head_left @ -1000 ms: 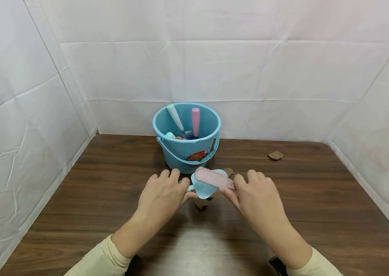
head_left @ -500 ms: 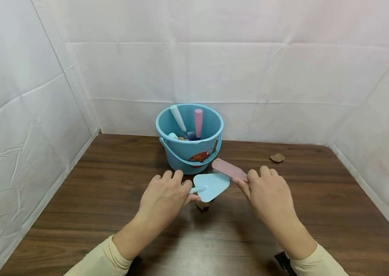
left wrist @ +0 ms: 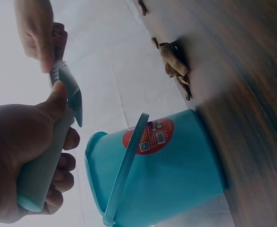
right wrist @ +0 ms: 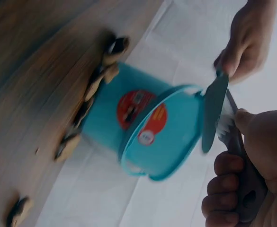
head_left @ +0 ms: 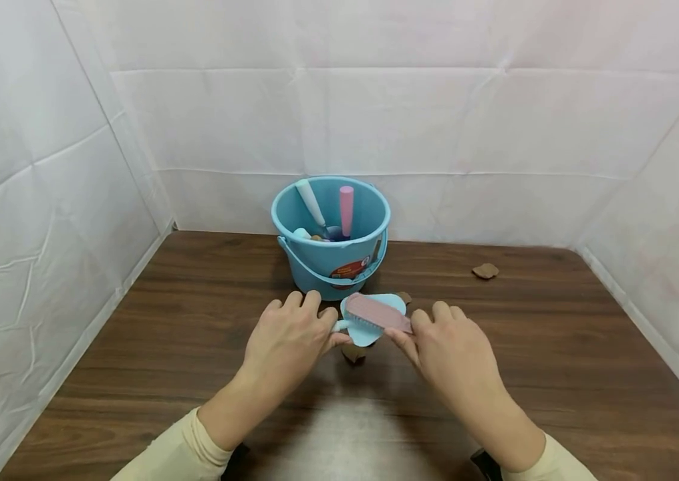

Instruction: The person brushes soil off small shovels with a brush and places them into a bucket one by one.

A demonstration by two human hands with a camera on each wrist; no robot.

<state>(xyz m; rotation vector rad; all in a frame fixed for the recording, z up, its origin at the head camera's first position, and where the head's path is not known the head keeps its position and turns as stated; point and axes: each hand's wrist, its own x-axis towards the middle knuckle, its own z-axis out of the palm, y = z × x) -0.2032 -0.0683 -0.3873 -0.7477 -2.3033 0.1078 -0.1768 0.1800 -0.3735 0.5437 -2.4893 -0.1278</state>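
Observation:
My left hand (head_left: 288,341) grips the handle of a light blue hand trowel (head_left: 393,302), its blade held flat above the table. In the left wrist view the thick trowel handle (left wrist: 43,163) lies in the palm. My right hand (head_left: 456,347) holds a pink brush (head_left: 378,312) by its narrow end, over the trowel blade. Bristles point down to the blade, right at its surface. From the right wrist, the brush handle (right wrist: 249,187) shows with fingers curled round it. Below the trowel lies a brown, curled dry piece (head_left: 354,354), partly covered.
Behind the hands stands a blue bucket (head_left: 306,257), with its handle hanging down in front. A white handle (head_left: 311,202) and a pink handle (head_left: 346,210) stick up inside. Another brown piece (head_left: 486,271) lies at the back right. White sheets (head_left: 399,120) enclose the table.
My right hand moves the brush off the blade to the right, then back left over it. The trowel tilts slightly and otherwise stays about where it was.

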